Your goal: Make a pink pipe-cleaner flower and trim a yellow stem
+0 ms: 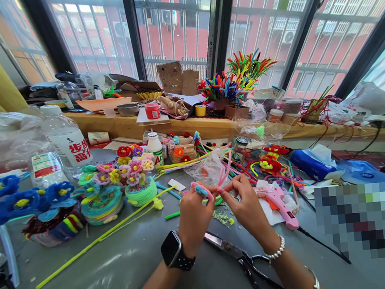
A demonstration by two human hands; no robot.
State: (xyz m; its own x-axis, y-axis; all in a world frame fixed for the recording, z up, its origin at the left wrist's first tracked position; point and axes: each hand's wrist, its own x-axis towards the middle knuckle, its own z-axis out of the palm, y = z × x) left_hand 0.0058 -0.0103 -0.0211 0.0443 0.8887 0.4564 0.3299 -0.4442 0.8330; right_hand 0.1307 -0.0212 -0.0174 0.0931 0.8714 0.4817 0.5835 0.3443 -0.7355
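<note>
Both my hands meet over the grey table point(115, 268), pinching a pink pipe cleaner point(224, 172) between them. My left hand point(193, 214), with a black smartwatch on its wrist, is closed on the coiled pink and blue end of it. My right hand point(247, 205), wearing a bead bracelet, pinches the same pipe cleaner, whose loose ends stick up above the fingers. Black scissors point(246, 261) lie on the table just below my wrists. A pink glue gun point(280, 202) rests on paper to the right of my right hand.
Pipe-cleaner flower pots point(138, 178) and blue flowers point(22, 202) stand at the left with plastic bottles point(66, 140). A long green stem point(99, 238) lies across the table. Loose pipe cleaners, a blue tissue pack point(309, 163) and a cluttered wooden sill point(191, 126) fill the back.
</note>
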